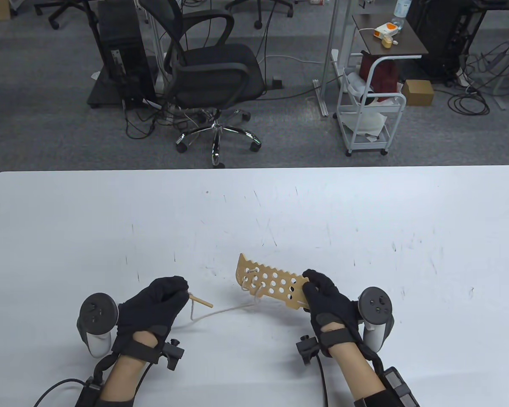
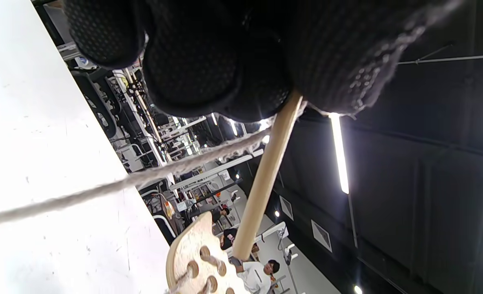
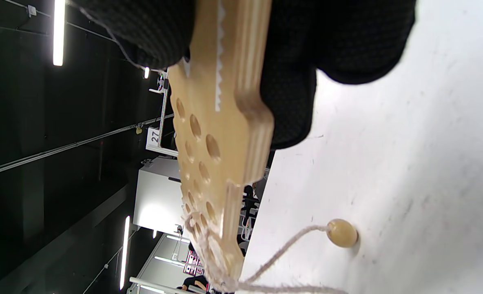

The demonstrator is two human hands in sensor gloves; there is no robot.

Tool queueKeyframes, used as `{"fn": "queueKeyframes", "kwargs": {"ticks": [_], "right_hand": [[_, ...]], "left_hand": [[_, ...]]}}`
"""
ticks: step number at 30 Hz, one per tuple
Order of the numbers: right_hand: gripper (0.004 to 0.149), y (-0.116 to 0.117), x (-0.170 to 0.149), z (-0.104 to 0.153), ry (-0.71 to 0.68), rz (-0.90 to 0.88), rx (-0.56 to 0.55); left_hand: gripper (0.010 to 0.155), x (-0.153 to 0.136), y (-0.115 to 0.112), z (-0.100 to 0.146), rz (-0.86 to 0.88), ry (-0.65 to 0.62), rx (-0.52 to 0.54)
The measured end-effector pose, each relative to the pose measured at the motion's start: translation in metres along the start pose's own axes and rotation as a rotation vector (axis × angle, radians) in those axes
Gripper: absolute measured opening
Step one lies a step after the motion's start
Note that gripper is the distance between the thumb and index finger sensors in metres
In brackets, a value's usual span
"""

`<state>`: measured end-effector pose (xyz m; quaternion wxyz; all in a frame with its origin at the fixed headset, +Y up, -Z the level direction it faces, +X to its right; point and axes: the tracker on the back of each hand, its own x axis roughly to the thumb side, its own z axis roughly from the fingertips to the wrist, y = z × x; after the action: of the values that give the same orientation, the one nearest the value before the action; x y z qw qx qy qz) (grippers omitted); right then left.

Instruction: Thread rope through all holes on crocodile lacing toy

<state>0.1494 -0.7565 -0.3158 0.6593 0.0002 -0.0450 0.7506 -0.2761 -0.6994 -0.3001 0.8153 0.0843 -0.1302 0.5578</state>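
The wooden crocodile lacing toy is a flat plywood board with many holes, lifted off the table near the front middle. My right hand grips its right end; the board's edge shows under that hand's fingers. White rope is laced through a few holes at the board's left end and sags toward my left hand. That hand pinches a wooden needle stick tied to the rope. In the left wrist view the stick points at the board. A wooden bead on the rope's tail lies on the table.
The white table stretches wide behind the hands. Beyond its far edge stand a black office chair and a white cart.
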Motion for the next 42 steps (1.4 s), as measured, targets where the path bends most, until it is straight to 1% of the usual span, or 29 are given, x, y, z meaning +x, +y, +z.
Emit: {"fn": "queueKeyframes", "kwargs": {"ticks": [11,17,22,26,35,42], "right_hand": [[0.049,0.015,0.006,0.007,-0.018,0.005,0.090],[0.049,0.025,0.012,0.012,-0.038,0.016,0.158],[0.049,0.032,0.016,0.016,-0.062,0.035,0.195],[0.049,0.036,0.018,0.018,-0.072,0.043,0.211],[0.049,0.041,0.021,0.021,-0.091,0.054,0.232],[0.049,0.041,0.021,0.022,-0.088,0.063,0.219]], "left_hand": [[0.042,0.006,-0.014,0.002,-0.076,-0.031,-0.042],[0.042,0.012,-0.023,0.004,-0.156,-0.067,-0.054],[0.042,0.017,-0.028,0.006,-0.243,-0.099,-0.053],[0.042,0.020,-0.031,0.008,-0.284,-0.115,-0.047],[0.041,0.032,-0.035,0.012,-0.420,-0.197,-0.033],[0.042,0.032,-0.040,0.013,-0.397,-0.227,-0.073]]}}
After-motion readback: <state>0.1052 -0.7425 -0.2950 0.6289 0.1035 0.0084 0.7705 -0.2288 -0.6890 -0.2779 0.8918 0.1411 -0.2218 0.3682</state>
